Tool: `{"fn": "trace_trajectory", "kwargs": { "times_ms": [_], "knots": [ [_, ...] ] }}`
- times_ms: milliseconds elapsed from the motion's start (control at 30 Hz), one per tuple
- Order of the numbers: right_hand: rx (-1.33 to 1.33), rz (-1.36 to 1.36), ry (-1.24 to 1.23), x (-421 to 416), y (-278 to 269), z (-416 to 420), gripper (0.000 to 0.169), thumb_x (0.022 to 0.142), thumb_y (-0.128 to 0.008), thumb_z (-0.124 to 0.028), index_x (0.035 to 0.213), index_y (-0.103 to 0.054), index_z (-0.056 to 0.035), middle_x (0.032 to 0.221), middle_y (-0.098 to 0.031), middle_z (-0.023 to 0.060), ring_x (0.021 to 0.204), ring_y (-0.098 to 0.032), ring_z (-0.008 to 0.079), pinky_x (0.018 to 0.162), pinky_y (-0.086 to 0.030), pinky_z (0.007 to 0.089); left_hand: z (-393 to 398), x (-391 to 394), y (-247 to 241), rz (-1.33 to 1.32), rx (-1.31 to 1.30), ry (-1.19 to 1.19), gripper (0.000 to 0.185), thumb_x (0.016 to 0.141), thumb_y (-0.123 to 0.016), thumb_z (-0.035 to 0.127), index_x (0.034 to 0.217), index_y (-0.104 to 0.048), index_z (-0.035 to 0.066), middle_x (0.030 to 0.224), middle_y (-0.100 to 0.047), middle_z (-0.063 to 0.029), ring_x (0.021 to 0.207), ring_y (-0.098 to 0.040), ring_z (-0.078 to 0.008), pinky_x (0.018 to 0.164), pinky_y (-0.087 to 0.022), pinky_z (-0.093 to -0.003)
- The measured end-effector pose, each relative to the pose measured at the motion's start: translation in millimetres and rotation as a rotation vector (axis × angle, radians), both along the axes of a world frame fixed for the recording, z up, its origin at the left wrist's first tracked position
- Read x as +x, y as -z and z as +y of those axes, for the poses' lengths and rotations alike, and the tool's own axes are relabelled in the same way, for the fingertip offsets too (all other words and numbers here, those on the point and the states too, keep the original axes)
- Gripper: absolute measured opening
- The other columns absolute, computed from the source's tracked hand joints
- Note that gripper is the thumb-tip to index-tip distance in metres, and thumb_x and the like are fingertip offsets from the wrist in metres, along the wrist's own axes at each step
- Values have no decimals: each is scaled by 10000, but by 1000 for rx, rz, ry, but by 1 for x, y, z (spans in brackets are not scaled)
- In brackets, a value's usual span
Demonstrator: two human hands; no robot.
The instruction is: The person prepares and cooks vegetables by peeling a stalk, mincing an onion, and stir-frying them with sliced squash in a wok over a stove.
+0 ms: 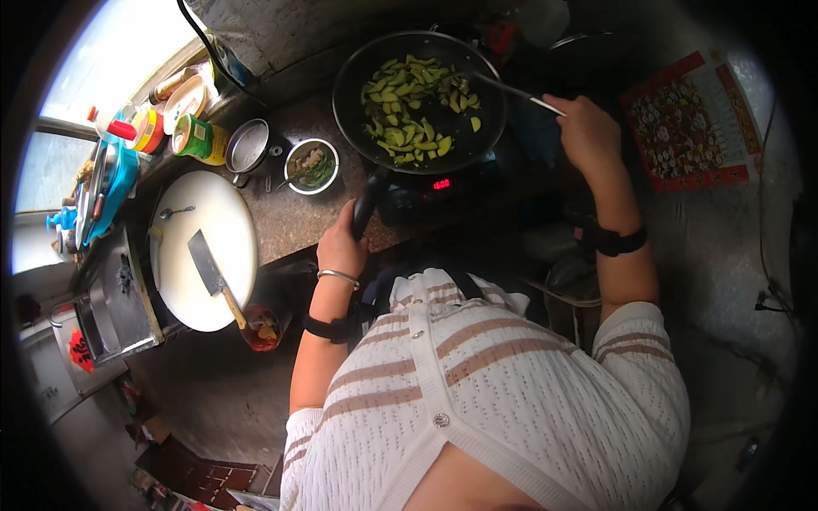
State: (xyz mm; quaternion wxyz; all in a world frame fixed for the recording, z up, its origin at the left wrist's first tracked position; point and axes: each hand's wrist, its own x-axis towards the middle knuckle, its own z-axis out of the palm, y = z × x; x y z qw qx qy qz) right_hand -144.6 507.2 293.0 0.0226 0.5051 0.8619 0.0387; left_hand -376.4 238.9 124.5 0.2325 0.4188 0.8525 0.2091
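Observation:
My left hand (pixel 342 246) grips the black handle (pixel 365 207) of a dark wok (pixel 418 163) that sits on an induction cooker (pixel 434 191) with a lit red display. Sliced green vegetable pieces (pixel 409 89), perhaps squash or cucumber, lie spread across the wok's bottom. In my right hand (pixel 591 131) is the long handle of a metal spatula (pixel 521 92), which reaches over the wok's right rim; its blade is hard to make out among the pieces. Left of the wok, a bowl (pixel 312 167) holds chopped greens and pale bits, with a utensil handle at its edge.
A round white cutting board (pixel 204 191) carries a cleaver (pixel 208 262) and a small spoon (pixel 176 212). Beside it are a metal pot (pixel 248 147) and several jars (pixel 198 137) near the window. A sink (pixel 115 300) lies at left. A printed calendar (pixel 690 124) hangs at right.

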Motion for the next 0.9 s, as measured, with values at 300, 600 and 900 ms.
{"fn": "trace_trajectory", "kwargs": {
  "times_ms": [300,600,900],
  "knots": [
    [-364,-76,198,-32,43,92,277,920,-534,-265,1047,-683,-69,971,-680,170,892,-659,294,779,-509,408,1,0,-2,-5,18,13,696,685,-701,53,1320,-456,201,920,-662,-218,872,-625,-418,755,-508,-486],
    [-429,104,1,-50,28,76,263,903,-584,-303,1059,-696,-124,880,-688,124,840,-659,255,733,-508,414,-1,1,-1,-24,-5,-26,719,664,-719,33,1319,-467,186,964,-655,-218,907,-609,-425,774,-500,-477],
    [-308,100,-243,-83,43,59,269,893,-594,-234,1151,-669,-226,1056,-680,63,971,-641,268,832,-506,382,2,0,-8,-36,-38,-13,728,664,-718,42,1327,-457,190,960,-653,-222,903,-610,-427,770,-501,-478]
  ]
}}
